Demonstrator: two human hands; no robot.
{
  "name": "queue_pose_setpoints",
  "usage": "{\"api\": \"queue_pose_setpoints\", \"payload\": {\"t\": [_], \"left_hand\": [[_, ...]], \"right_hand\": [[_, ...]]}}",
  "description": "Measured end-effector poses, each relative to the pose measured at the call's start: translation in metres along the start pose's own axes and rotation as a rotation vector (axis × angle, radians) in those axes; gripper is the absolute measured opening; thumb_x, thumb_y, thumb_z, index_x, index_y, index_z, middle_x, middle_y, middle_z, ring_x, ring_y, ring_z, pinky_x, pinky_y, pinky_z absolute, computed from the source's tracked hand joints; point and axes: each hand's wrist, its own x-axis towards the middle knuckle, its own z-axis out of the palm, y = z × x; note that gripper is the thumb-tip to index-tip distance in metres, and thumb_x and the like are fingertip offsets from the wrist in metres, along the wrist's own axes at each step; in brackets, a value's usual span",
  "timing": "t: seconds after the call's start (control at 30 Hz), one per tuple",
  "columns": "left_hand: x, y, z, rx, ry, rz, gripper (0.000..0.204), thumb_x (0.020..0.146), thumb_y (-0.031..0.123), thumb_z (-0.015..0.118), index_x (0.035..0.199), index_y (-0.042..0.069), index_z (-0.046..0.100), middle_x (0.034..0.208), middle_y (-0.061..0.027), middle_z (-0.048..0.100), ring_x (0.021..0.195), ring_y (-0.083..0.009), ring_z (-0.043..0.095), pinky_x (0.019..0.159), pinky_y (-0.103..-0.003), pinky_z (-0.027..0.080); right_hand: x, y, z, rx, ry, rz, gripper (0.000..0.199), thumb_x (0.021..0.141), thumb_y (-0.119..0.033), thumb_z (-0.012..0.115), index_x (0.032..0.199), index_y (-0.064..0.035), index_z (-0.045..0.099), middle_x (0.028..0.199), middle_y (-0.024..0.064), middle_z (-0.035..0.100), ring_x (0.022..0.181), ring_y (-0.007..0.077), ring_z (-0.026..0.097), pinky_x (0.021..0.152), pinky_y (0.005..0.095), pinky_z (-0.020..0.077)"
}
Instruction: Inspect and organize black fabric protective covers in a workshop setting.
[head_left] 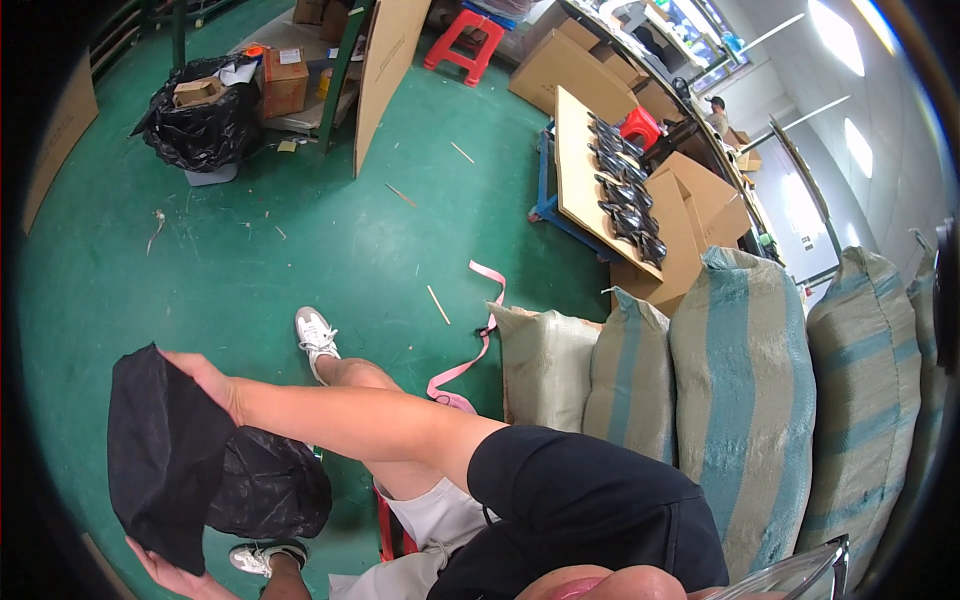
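Observation:
A black piece of cloth (165, 455), wide and soft like a flat bag, is stretched between my two hands at the lower left. My right hand (208, 382) grips its upper edge, the bare forearm reaching across from the right. Below, my left hand (175, 572) holds the lower edge, and part of that hand lies behind the cloth. Just beyond the cloth, a crumpled black plastic bag (275, 490) sits on the floor between my feet, partly covered by it.
Tall striped woven sacks (745, 400) stand at the right. A pink strap (480, 350) and thin sticks lie on the green floor. Farther off are a board with shiny black parts (625, 190) on a blue cart, a red stool (465, 45) and a black-lined bin (190, 130).

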Motion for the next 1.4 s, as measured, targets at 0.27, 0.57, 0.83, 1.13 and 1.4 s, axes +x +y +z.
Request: {"api": "queue_pose_setpoints", "payload": {"t": [0.27,0.57,0.83,1.13,1.4], "left_hand": [[-0.046,0.015,0.011,-0.645,-0.925,-0.593,0.055,0.101,0.031,0.049,0.141,-0.004,0.036,0.144,-0.0165,0.045,0.13,-0.0299,0.045,0.113,-0.042,0.03],[-0.056,0.015,0.027,-0.884,-0.939,-0.606,0.062,0.098,0.028,0.054,0.148,0.0,0.029,0.151,-0.0168,0.036,0.141,-0.0291,0.031,0.117,-0.046,0.021],[-0.079,0.018,0.04,-0.247,-0.577,-0.286,0.056,0.095,0.021,0.059,0.143,0.002,0.039,0.142,-0.0136,0.046,0.128,-0.0277,0.047,0.108,-0.044,0.038],[-0.059,0.04,0.023,-0.822,-0.879,-0.498,0.059,0.093,0.034,0.061,0.135,-0.006,0.048,0.14,-0.0165,0.049,0.126,-0.0345,0.049,0.11,-0.048,0.035],[-0.038,0.01,0.004,-0.791,-0.536,-0.601,0.054,0.094,0.025,0.061,0.132,-0.011,0.047,0.139,-0.0199,0.05,0.129,-0.0308,0.046,0.113,-0.048,0.031]], "right_hand": [[-0.001,-0.031,0.014,0.07,-0.032,-0.096,0.064,0.089,-0.062,0.055,0.104,0.0,0.066,0.104,0.013,0.069,0.096,0.0283,0.066,0.092,0.0434,0.0503],[-0.001,-0.041,0.001,0.08,-0.009,-0.051,0.048,0.091,-0.036,0.046,0.112,0.004,0.063,0.113,0.0191,0.067,0.102,0.0344,0.065,0.098,0.0459,0.0472],[0.003,-0.027,0.001,0.077,-0.048,-0.074,0.047,0.09,-0.036,0.048,0.11,0.0038,0.064,0.11,0.0196,0.068,0.1,0.0343,0.066,0.097,0.0459,0.0478],[-0.001,-0.023,0.004,0.021,-0.09,-0.03,0.044,0.09,-0.032,0.054,0.113,0.0042,0.062,0.113,0.019,0.067,0.099,0.031,0.067,0.095,0.0435,0.0513],[0.001,-0.022,0.006,0.049,-0.152,-0.034,0.04,0.09,-0.028,0.057,0.113,0.0043,0.062,0.112,0.0193,0.067,0.101,0.031,0.066,0.096,0.044,0.051]]}}
